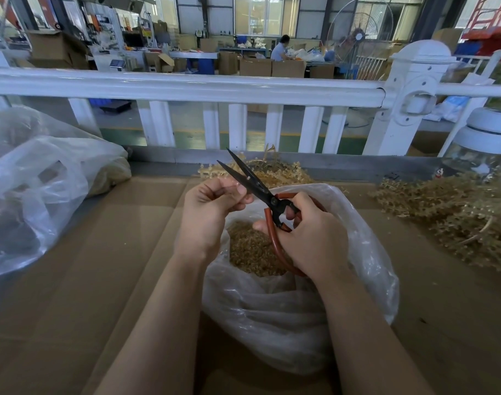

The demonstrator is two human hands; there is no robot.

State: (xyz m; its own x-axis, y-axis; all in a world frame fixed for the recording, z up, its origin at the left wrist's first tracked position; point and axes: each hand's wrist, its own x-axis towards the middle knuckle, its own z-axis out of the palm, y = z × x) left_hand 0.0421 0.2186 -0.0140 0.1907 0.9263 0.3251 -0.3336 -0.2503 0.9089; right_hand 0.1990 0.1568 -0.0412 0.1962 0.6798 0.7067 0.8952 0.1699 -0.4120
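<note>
The scissors (pixel 260 186) are held in the right hand (pixel 312 235), with its fingers curled round the red handles and the blades open above the plastic bag (pixel 272 323). The left hand (pixel 212 206) is curled tight beside the blades, and a tiny bit (pixel 246 199) seems to be pinched in its fingertips. The bit should be kept between the blades and the fingertips well back, so that cut pieces (pixel 252 252) drop into the bag on the desk (pixel 101 266). No writing can be read.
</note>
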